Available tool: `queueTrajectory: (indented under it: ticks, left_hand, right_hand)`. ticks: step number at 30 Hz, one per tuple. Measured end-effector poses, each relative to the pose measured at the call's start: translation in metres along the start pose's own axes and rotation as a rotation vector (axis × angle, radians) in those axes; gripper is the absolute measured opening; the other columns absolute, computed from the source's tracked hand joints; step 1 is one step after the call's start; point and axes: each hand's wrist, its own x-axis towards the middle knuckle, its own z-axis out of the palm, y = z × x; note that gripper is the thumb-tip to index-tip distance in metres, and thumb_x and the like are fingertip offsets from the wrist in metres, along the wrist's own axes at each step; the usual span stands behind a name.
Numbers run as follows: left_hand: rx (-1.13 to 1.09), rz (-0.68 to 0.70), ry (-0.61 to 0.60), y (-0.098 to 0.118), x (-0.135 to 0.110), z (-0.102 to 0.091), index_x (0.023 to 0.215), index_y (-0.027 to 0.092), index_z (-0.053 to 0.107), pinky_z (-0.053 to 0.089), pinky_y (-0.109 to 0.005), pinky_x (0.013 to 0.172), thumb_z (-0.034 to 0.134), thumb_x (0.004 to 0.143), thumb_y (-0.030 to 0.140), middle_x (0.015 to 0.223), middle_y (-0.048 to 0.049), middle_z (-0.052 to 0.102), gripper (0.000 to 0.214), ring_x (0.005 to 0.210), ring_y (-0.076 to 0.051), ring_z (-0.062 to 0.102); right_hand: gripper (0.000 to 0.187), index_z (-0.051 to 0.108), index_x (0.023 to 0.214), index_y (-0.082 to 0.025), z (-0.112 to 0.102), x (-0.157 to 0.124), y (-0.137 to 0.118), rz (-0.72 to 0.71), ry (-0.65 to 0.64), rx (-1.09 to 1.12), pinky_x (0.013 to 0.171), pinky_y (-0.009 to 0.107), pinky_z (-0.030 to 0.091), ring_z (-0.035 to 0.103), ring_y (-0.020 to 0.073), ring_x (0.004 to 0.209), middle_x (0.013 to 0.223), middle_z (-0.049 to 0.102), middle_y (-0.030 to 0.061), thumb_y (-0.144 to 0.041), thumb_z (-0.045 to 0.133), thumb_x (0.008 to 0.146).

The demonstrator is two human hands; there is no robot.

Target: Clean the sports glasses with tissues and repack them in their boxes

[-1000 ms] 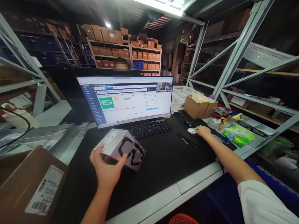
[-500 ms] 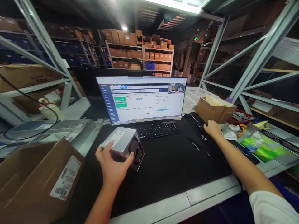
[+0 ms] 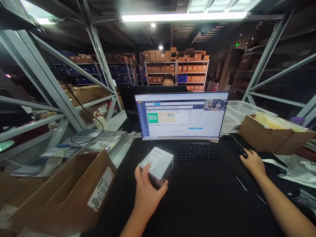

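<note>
My left hand [image 3: 148, 196] grips a small silver-grey carton [image 3: 161, 160] with dark sides, thumb on the near right side and fingers over the left part of its top. A white label with print is on the carton's top face. The carton is over the black desk mat [image 3: 197, 194], just in front of the keyboard [image 3: 195, 151]; whether it touches the mat I cannot tell. My right hand [image 3: 254, 164] is closed over a black computer mouse [image 3: 243, 153], mostly hidden under the fingers. A lit monitor [image 3: 177, 131] stands behind the keyboard.
An opened cardboard box [image 3: 81, 200] stands at the left, beside grey trays [image 3: 118, 140]. Pens [image 3: 240, 182] lie on the mat. At the right are another cardboard box [image 3: 266, 133], white baskets [image 3: 229, 121] and plastic bags [image 3: 298, 171]. A person [image 3: 168, 80] is behind the monitor.
The view has swung left and up, so the desk appears further right. The carton, tilted before with its dark printed side showing, now shows more of its top. An orange patch has appeared on the screen.
</note>
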Motion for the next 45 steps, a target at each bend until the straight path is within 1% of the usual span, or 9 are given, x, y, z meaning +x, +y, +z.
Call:
queueTrajectory:
  ticks: [3,8,11,15,19,25,32,38,45]
  left_hand:
    - [-0.006,-0.033,-0.019,0.000,0.000,0.000,0.144,0.027,0.037,0.045,-0.065,0.105,0.079,0.068,0.045,0.155,-0.0168,0.024,0.089,0.136,-0.046,0.045]
    - [-0.072,-0.047,-0.052,0.000,0.000,-0.001,0.159,0.030,0.006,0.035,-0.066,0.114,0.082,0.067,0.047,0.164,-0.0172,0.014,0.121,0.148,-0.045,0.029]
    - [-0.136,0.029,-0.027,-0.004,-0.002,0.001,0.160,0.030,0.000,0.028,-0.064,0.119,0.078,0.074,0.049,0.166,-0.0160,0.008,0.118,0.152,-0.041,0.021]
    - [-0.239,0.125,0.054,-0.013,-0.001,0.003,0.161,0.029,0.005,0.023,-0.060,0.122,0.065,0.084,0.060,0.167,-0.0159,0.004,0.102,0.154,-0.038,0.016]
    - [-0.324,0.130,0.101,-0.018,0.004,0.003,0.161,0.028,0.007,0.025,-0.056,0.122,0.060,0.089,0.060,0.167,-0.0161,0.006,0.094,0.155,-0.035,0.016]
    - [-0.238,0.154,0.114,-0.011,-0.005,0.014,0.159,0.030,-0.004,0.021,-0.056,0.124,0.078,0.076,0.048,0.166,-0.0170,0.001,0.119,0.156,-0.036,0.011]
    - [-0.171,-0.089,0.112,-0.004,-0.008,0.028,0.159,0.026,-0.003,0.022,-0.061,0.123,0.080,0.072,0.038,0.160,-0.0195,0.015,0.121,0.154,-0.041,0.017]
    - [-0.168,-0.113,0.170,-0.003,0.003,0.018,0.159,0.026,0.004,0.024,-0.060,0.122,0.079,0.073,0.040,0.156,-0.0185,0.024,0.115,0.152,-0.039,0.023]
    - [-0.119,-0.079,0.401,-0.019,0.034,-0.009,0.158,0.022,0.013,0.018,-0.060,0.123,0.086,0.065,0.039,0.155,-0.0202,0.025,0.120,0.152,-0.040,0.019]
  right_hand:
    - [0.060,0.056,0.143,-0.015,0.010,0.002,0.005,-0.016,0.024,-0.010,0.100,0.050,0.049,0.061,0.0388,0.117,0.146,0.050,0.0201,-0.044,0.042,0.092]
    - [0.058,0.056,0.142,-0.016,0.018,0.006,0.012,-0.060,0.032,-0.036,0.098,0.049,0.050,0.062,0.0382,0.116,0.144,0.053,0.0189,-0.044,0.038,0.094]
    - [0.057,0.058,0.141,-0.019,0.018,0.006,0.014,-0.040,0.021,-0.028,0.098,0.049,0.050,0.061,0.0379,0.118,0.145,0.053,0.0174,-0.044,0.039,0.093]
    - [0.057,0.061,0.139,-0.019,0.018,0.006,0.014,-0.027,0.026,-0.024,0.097,0.049,0.051,0.062,0.0381,0.117,0.145,0.053,0.0170,-0.045,0.040,0.092]
    - [0.056,0.061,0.138,-0.018,0.019,0.005,0.014,-0.040,0.038,-0.017,0.097,0.049,0.051,0.062,0.0380,0.117,0.144,0.054,0.0175,-0.044,0.040,0.093]
    - [0.055,0.061,0.138,-0.019,0.019,0.003,0.013,-0.044,0.039,-0.013,0.095,0.050,0.051,0.062,0.0379,0.117,0.144,0.053,0.0175,-0.044,0.039,0.094]
    - [0.056,0.059,0.140,-0.019,0.016,0.002,0.010,-0.042,0.041,-0.003,0.096,0.050,0.051,0.062,0.0373,0.116,0.145,0.053,0.0181,-0.043,0.039,0.094]
    - [0.055,0.061,0.139,-0.020,0.014,0.000,0.008,-0.043,0.035,0.003,0.096,0.050,0.051,0.062,0.0373,0.116,0.144,0.054,0.0179,-0.043,0.039,0.094]
    - [0.055,0.060,0.140,-0.021,0.011,-0.001,0.007,-0.044,0.038,-0.008,0.095,0.048,0.051,0.063,0.0364,0.115,0.144,0.054,0.0162,-0.043,0.037,0.095]
